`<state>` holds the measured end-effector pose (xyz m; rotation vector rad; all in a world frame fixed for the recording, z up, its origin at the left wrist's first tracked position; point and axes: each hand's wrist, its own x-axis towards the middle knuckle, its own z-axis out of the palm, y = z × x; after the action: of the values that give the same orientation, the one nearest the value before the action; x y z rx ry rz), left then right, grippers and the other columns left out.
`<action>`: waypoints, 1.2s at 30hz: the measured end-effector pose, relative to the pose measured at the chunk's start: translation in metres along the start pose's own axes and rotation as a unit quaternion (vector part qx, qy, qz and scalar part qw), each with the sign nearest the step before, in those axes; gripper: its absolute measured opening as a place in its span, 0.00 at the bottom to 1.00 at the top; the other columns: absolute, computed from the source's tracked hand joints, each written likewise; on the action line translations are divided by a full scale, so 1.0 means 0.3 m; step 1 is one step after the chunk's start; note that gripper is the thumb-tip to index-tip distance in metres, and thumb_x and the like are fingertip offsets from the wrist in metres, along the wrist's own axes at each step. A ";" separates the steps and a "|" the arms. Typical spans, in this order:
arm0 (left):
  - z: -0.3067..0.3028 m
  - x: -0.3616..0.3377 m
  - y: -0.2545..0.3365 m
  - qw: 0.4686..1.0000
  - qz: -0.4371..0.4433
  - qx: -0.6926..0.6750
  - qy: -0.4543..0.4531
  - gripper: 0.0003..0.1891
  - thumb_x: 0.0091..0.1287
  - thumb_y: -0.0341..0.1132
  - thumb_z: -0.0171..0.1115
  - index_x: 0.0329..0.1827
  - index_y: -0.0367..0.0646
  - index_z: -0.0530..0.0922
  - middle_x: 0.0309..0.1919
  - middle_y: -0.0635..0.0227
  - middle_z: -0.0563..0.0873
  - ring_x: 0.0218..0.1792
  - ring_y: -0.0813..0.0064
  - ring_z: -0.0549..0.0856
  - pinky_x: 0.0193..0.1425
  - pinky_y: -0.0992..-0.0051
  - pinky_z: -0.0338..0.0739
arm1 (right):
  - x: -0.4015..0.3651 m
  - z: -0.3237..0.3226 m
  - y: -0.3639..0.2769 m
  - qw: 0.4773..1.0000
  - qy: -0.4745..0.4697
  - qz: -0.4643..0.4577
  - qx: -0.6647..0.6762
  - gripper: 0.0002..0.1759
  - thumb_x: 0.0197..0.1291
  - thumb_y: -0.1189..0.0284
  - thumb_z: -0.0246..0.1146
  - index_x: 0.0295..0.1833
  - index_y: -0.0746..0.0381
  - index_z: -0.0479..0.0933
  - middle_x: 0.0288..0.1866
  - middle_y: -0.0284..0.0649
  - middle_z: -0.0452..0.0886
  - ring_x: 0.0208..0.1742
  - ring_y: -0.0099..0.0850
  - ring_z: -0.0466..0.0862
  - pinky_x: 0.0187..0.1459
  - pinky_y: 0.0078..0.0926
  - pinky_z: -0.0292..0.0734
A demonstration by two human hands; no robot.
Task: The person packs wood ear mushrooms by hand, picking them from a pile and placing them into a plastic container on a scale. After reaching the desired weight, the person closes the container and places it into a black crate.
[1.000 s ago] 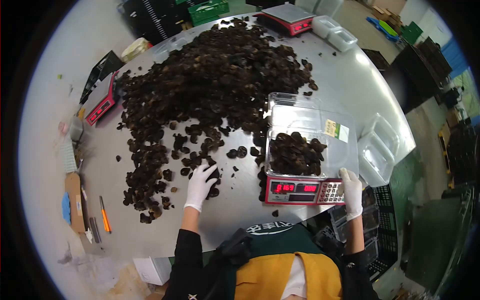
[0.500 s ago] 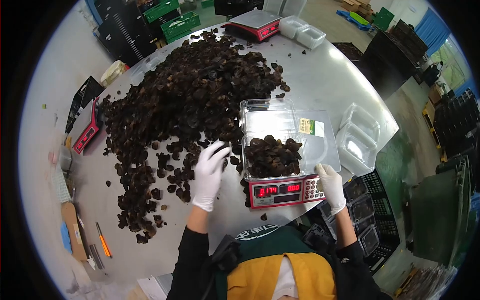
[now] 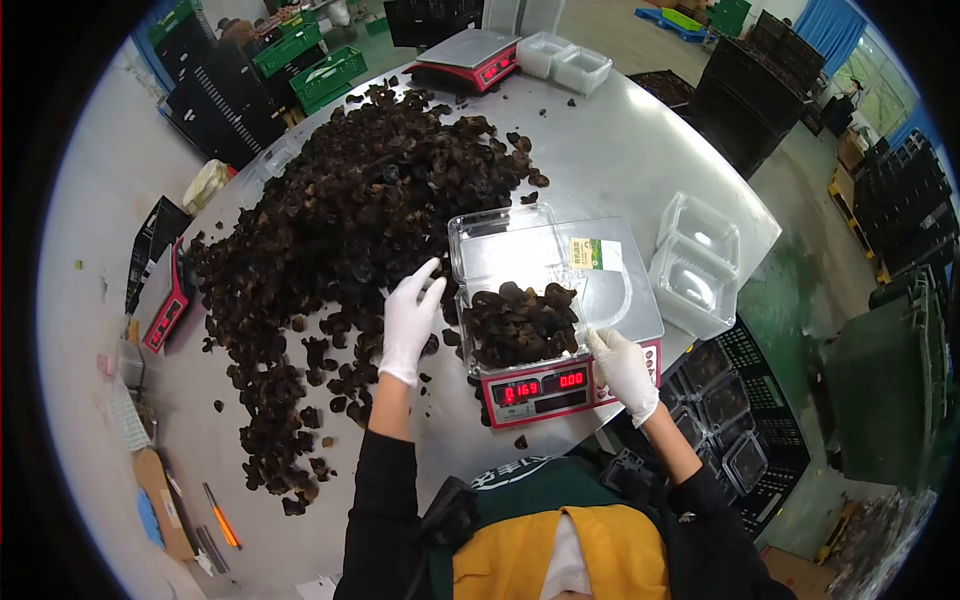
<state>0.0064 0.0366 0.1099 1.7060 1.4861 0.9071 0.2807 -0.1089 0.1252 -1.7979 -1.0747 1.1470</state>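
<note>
A clear plastic clamshell box (image 3: 466, 350), lid folded back, sits on a red digital scale (image 3: 640, 362) with dark wood ear mushrooms (image 3: 520, 325) heaped in its base. The display reads 0.169 and 0.00. My right hand (image 3: 625, 375), in a white glove, pinches the box's right front corner, partly covering the scale's keypad. Left of the box, my gloved left hand (image 3: 408, 325) is over the table with thumb and fingers apart, holding nothing I can see. A large pile of the same mushrooms (image 3: 350, 190) spreads beyond it.
Stacked empty clear boxes (image 3: 698, 265) stand right of the scale. Another red scale (image 3: 465, 60) is at the far edge, and one more scale (image 3: 168, 300) at the left. An orange cutter (image 3: 223, 520) lies front left. A black crate (image 3: 745, 420) with clear boxes is below right.
My right hand has moved left from the scale's edge to the box's corner. My left hand's fingers have spread and shifted slightly up. The reading dropped from 0.174 to 0.169.
</note>
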 end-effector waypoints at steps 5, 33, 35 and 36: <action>0.115 0.134 0.024 0.973 -0.033 -0.224 -0.054 0.30 0.71 0.39 0.59 0.75 0.44 0.64 0.45 0.66 0.85 0.41 0.77 0.83 0.48 0.74 0.77 | 0.022 0.018 0.026 1.000 -0.011 -0.006 -0.005 0.24 0.73 0.58 0.56 0.32 0.68 0.74 0.13 0.36 0.74 0.14 0.23 0.74 0.19 0.23 0.68; 0.287 -0.433 0.291 0.895 -0.098 -0.336 -0.275 0.24 0.61 0.18 0.56 0.63 0.37 0.69 0.40 0.66 0.79 0.41 0.76 0.79 0.55 0.75 0.76 | -0.377 -0.272 0.091 0.931 0.187 0.030 0.312 0.08 0.66 0.73 0.60 0.39 0.67 0.73 0.25 0.39 0.81 0.23 0.23 0.82 0.25 0.19 0.78; 0.332 -0.463 0.330 0.905 -0.042 -0.280 -0.318 0.22 0.65 0.21 0.57 0.64 0.36 0.71 0.45 0.65 0.80 0.44 0.76 0.80 0.59 0.76 0.72 | -0.467 -0.401 0.192 0.895 0.221 0.038 0.387 0.08 0.63 0.71 0.63 0.40 0.66 0.75 0.25 0.38 0.81 0.23 0.21 0.82 0.25 0.18 0.77; 0.346 -0.461 0.321 0.911 -0.012 -0.250 -0.328 0.20 0.67 0.22 0.58 0.62 0.35 0.74 0.46 0.65 0.81 0.46 0.75 0.80 0.59 0.76 0.73 | -0.520 -0.470 0.231 0.894 0.257 0.038 0.365 0.08 0.62 0.72 0.64 0.38 0.65 0.75 0.25 0.38 0.82 0.22 0.21 0.82 0.24 0.17 0.76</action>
<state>0.1304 -0.1165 0.1294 1.3967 0.7415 0.5456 0.3910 -0.2978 0.1597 -1.3999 -0.2022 0.8685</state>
